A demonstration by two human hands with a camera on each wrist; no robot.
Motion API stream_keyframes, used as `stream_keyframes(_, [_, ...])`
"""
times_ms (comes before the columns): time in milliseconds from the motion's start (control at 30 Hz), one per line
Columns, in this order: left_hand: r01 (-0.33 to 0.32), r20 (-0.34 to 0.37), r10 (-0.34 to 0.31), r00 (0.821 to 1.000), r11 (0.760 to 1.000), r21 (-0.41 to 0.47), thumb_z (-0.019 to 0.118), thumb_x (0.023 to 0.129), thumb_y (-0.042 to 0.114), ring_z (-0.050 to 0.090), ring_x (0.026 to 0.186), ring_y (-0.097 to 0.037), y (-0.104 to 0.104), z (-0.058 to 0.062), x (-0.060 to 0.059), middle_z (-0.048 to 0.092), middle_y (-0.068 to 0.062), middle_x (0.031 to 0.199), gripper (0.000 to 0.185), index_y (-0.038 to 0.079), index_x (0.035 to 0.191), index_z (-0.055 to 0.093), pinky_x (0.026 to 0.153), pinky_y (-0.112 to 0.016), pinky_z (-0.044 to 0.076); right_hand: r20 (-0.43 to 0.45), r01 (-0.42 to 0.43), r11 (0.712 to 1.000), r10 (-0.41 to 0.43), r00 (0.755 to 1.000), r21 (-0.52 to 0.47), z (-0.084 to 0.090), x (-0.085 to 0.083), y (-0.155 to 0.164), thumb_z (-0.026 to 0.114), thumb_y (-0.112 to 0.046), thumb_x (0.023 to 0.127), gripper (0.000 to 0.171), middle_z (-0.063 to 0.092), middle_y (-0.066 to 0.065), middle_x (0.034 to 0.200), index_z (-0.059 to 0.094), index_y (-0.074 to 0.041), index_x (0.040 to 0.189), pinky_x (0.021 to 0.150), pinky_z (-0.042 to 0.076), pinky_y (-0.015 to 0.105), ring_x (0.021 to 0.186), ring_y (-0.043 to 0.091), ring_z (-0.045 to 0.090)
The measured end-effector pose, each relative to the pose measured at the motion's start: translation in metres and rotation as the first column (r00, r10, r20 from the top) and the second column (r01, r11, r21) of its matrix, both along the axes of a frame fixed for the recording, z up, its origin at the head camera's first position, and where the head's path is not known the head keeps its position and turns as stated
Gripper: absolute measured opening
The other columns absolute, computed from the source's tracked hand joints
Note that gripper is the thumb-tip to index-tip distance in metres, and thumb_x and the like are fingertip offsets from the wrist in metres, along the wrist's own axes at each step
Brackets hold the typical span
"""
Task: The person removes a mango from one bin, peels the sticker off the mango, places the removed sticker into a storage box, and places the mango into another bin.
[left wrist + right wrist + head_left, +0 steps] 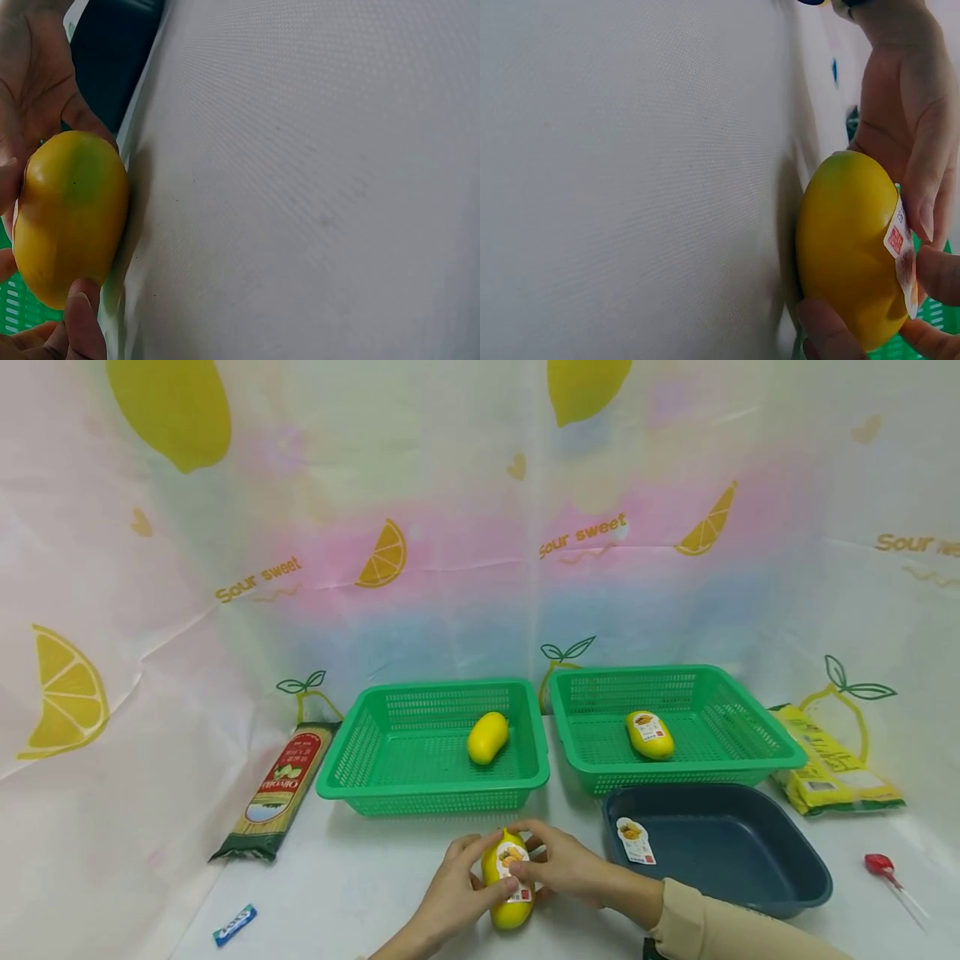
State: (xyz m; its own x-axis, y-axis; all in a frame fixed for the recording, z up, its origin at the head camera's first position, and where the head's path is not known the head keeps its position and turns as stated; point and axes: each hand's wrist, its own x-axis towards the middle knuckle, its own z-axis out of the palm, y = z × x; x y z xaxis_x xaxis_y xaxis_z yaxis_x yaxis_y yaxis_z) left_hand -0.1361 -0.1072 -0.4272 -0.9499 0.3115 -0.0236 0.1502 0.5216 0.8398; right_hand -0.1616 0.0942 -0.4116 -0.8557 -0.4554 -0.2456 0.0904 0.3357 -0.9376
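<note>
Head view from above; wrist views close, sharing the mango (507, 878).

You have a yellow mango (507, 881) with a white-and-red sticker (513, 865) on a white desk (360, 885), two green mesh baskets (435, 793) behind it, a dark blue tray (750, 877) beside it.

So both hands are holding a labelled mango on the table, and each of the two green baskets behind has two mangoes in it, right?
Not quite. Each green basket holds one mango, not two: the left basket has an unlabelled mango, the right basket a labelled one, as the head view shows. The rest stands: the left hand and right hand hold a labelled mango on the table.
</note>
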Motion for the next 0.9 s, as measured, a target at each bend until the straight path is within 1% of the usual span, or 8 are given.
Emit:
stream_keyframes(167, [0.001, 0.006, -0.001, 1.0, 1.0, 0.006, 0.074, 0.086, 0.039, 0.049, 0.074, -0.013, 0.0005, -0.0001, 0.0, 0.038, -0.032, 0.144, 0.066, 0.017, 0.144, 0.05, 0.059, -0.021, 0.043, -0.016, 0.002, 1.0, -0.001, 1.0, 0.013, 0.0011, 0.0008, 0.0002, 0.07, -0.016, 0.092, 0.053, 0.054, 0.019, 0.121, 0.048, -0.009, 0.139, 0.067, 0.057, 0.038, 0.095, 0.022, 0.06])
stream_keyframes(300, [0.004, 0.015, -0.004, 1.0, 1.0, -0.008, 0.074, 0.086, 0.04, 0.05, 0.077, -0.014, 0.0021, 0.0001, -0.0006, 0.037, -0.031, 0.144, 0.067, 0.02, 0.145, 0.05, 0.061, -0.021, 0.043, -0.022, 0.003, 1.0, -0.002, 1.0, 0.007, 0.0013, 0.0008, 0.0007, 0.07, -0.014, 0.091, 0.053, 0.054, 0.018, 0.12, 0.049, -0.008, 0.139, 0.066, 0.057, 0.037, 0.092, 0.021, 0.06])
stream_keyframes(400, [0.009, 0.02, -0.009, 1.0, 1.0, -0.017, 0.074, 0.086, 0.039, 0.052, 0.084, -0.016, 0.003, -0.0001, -0.0012, 0.037, -0.031, 0.145, 0.066, 0.021, 0.145, 0.05, 0.065, -0.022, 0.044, -0.031, 0.01, 1.0, -0.009, 0.999, 0.008, 0.0011, 0.0007, 0.0014, 0.07, -0.014, 0.091, 0.053, 0.055, 0.018, 0.12, 0.049, -0.007, 0.139, 0.066, 0.057, 0.037, 0.091, 0.02, 0.061])
stream_keyframes(567, [0.003, 0.025, -0.003, 1.0, 1.0, -0.006, 0.074, 0.086, 0.037, 0.054, 0.096, -0.02, 0.0043, 0.0001, -0.0019, 0.04, -0.029, 0.143, 0.064, 0.021, 0.144, 0.052, 0.07, -0.023, 0.044, -0.057, 0.04, 0.998, -0.038, 0.998, 0.042, 0.0015, -0.0009, 0.0024, 0.071, -0.017, 0.091, 0.052, 0.059, 0.018, 0.121, 0.051, -0.004, 0.137, 0.066, 0.057, 0.037, 0.094, 0.021, 0.062])
stream_keyframes(767, [0.0, 0.003, 0.0, 1.0, 1.0, -0.003, 0.073, 0.085, 0.037, 0.054, 0.102, -0.021, 0.0059, 0.0, -0.0008, 0.048, -0.023, 0.138, 0.064, 0.02, 0.143, 0.052, 0.072, -0.022, 0.044, -0.061, 0.068, 0.995, -0.064, 0.996, 0.067, 0.0007, -0.0022, 0.0015, 0.069, -0.018, 0.092, 0.049, 0.061, 0.017, 0.119, 0.052, 0.0, 0.135, 0.066, 0.057, 0.037, 0.093, 0.019, 0.062])
stream_keyframes(900, [-0.003, -0.002, 0.003, 1.0, 1.0, -0.007, 0.073, 0.085, 0.038, 0.055, 0.107, -0.024, 0.008, 0.0004, -0.0004, 0.049, -0.023, 0.138, 0.065, 0.02, 0.143, 0.052, 0.076, -0.027, 0.047, -0.057, 0.089, 0.993, -0.085, 0.995, 0.078, -0.0006, -0.0024, 0.0001, 0.068, -0.018, 0.093, 0.047, 0.062, 0.015, 0.117, 0.053, -0.001, 0.134, 0.066, 0.058, 0.036, 0.091, 0.019, 0.062])
